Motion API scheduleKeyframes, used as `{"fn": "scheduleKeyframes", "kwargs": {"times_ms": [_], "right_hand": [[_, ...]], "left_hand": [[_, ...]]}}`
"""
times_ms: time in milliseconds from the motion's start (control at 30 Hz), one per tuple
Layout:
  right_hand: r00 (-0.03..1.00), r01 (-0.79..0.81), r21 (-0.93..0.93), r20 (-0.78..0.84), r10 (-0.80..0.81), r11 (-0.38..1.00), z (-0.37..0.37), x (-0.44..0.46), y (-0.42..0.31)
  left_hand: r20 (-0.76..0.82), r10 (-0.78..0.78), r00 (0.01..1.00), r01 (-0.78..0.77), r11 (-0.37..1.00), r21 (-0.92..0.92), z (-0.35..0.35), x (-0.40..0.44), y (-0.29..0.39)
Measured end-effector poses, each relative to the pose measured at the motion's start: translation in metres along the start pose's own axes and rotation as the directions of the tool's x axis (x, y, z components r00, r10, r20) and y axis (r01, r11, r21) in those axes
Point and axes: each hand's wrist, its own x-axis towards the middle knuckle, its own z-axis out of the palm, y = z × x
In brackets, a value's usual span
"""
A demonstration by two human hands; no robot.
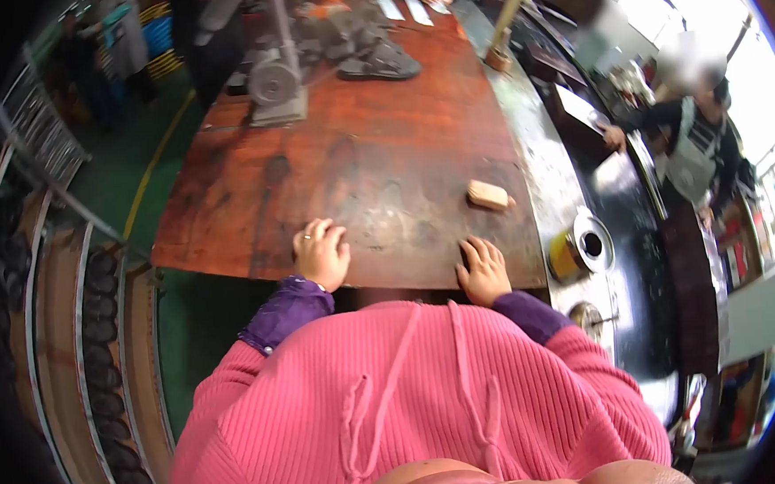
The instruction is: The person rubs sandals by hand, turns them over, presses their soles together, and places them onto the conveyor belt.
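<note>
The small tan rounded block (488, 195) near you lies on the reddish-brown, dark-stained wooden table (417, 143), right of the frame's centre, a little above your right hand (484, 273) in the picture. Its long axis runs aslant, from upper left down to lower right, closer to level than to upright, so one end points toward the lower right and the table's right edge; which end is the front, you cannot tell. Your right hand is open, palm down at the table's near edge, with the fingers loosely bent and pointing up the frame and the thumb set apart on the left; it is near the block, but apart from it. Your left hand (321, 257), left of centre, is open too, laid palm down by the same edge, its fingers slightly curved and pointing up the frame (a ring shows on one of them). Both forearms, in purple cuffs below pink ribbed knit sleeves, come in from the lower left and lower right and angle inward. At the right of the frame, a yellow can with a pale round top (567, 254) stands on the metal-topped side counter (542, 157), just beyond the table's edge.
</note>
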Motion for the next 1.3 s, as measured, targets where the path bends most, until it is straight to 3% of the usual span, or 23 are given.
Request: {"fn": "scheduleKeyframes", "kwargs": {"times_ms": [333, 700, 933, 1067, 1300], "right_hand": [[0.999, 0.003, -0.001, 0.044, -0.003, 1.0, 0.008, 0.015, 0.002], [0.996, 0.073, -0.003, 0.06, -0.072, 0.997, 0.022, 0.033, -0.003], [0.997, 0.082, 0.018, -0.002, -0.082, 0.996, 0.018, 0.035, -0.006], [0.997, 0.061, 0.038, 0.04, -0.063, 0.997, 0.018, 0.035, -0.011], [1.0, 0.012, 0.055, -0.004, -0.012, 0.998, -0.001, 0.02, -0.002]], "left_hand": [[-0.097, -0.016, 0.995, 0.009, 0.998, -0.066, -0.009, 0.007, -0.002], [-0.081, -0.111, 0.99, 0.109, 0.994, -0.03, -0.019, -0.003, -0.013], [-0.078, -0.085, 0.993, 0.083, 0.996, -0.032, -0.025, 0.003, -0.012], [-0.131, -0.036, 0.991, 0.039, 0.999, 0.024, -0.024, -0.005, -0.016], [-0.009, -0.004, 1.0, 0.004, 1.0, -0.003, -0.01, 0.005, -0.007]]}}
